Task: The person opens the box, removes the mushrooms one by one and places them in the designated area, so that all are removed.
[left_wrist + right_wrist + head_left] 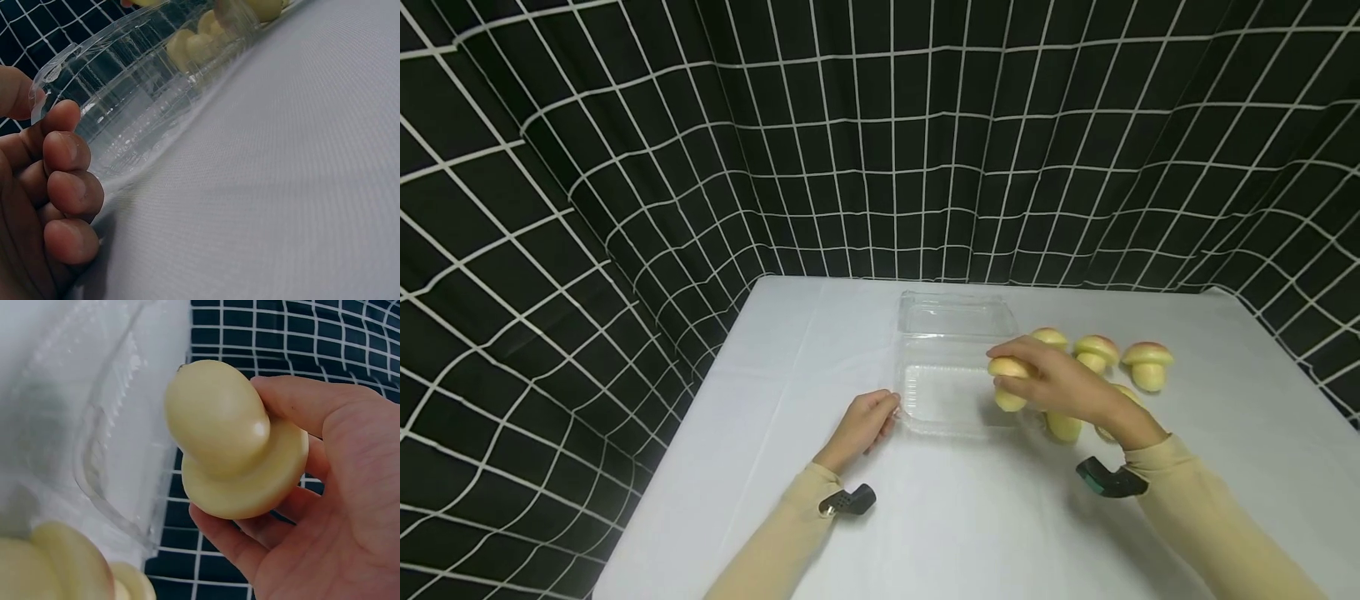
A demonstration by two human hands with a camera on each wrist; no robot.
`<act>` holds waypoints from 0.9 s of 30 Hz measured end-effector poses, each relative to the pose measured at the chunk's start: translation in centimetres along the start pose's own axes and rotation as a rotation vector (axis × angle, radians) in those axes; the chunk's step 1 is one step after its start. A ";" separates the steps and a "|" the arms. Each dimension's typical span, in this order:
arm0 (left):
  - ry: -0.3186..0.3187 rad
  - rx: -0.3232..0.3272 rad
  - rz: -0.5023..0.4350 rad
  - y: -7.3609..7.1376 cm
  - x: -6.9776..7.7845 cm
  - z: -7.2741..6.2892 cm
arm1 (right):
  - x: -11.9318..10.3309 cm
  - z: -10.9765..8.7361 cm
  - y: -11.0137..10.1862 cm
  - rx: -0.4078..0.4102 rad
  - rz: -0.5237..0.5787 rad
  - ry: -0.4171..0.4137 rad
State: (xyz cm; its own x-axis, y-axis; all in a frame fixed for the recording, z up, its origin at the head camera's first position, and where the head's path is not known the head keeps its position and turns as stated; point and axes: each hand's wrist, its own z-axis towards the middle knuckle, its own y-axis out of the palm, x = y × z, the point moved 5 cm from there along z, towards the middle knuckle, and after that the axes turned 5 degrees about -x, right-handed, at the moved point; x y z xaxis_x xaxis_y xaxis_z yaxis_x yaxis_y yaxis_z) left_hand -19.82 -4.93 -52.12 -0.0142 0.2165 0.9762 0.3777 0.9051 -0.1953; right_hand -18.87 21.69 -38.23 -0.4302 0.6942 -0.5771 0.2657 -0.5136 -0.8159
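Note:
A clear plastic clamshell box (951,427) lies opened on the table, its lid (958,317) folded back toward the far edge. My left hand (867,419) pinches the box's left rim between thumb and forefinger, the other fingers curled beneath, as the left wrist view shows. In my right hand (1052,379) is a toy mushroom (215,419), yellow with a rounded cap and a thick stem, gripped by the cap. It hangs above the right side of the box, stem downward in the head view. The box's base shows no mushroom inside.
Several more yellow mushrooms with reddish caps stand right of the box, among them one mushroom (1147,367) farthest right and another (1063,427) partly under my right hand. A white cloth covers the table (805,350). Black curtains (865,133) with a white grid surround it.

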 end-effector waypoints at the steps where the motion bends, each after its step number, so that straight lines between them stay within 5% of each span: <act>1: -0.001 0.001 0.001 0.0 0.0 0.0 | 0.0 -0.2 -0.3 0.001 -0.006 0.001; 27: 0.000 -0.003 0.009 0.1 0.1 -0.3 | 2.0 -4.4 -6.4 0.098 -0.133 0.119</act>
State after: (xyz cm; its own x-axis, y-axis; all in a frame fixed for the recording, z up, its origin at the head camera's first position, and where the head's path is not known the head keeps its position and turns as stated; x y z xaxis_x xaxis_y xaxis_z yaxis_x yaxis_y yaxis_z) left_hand -19.50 -4.96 -52.00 -0.0109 0.2244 0.9744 0.3806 0.9021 -0.2035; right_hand -17.67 28.57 -34.35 -0.3496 0.8107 -0.4696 0.1257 -0.4561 -0.8810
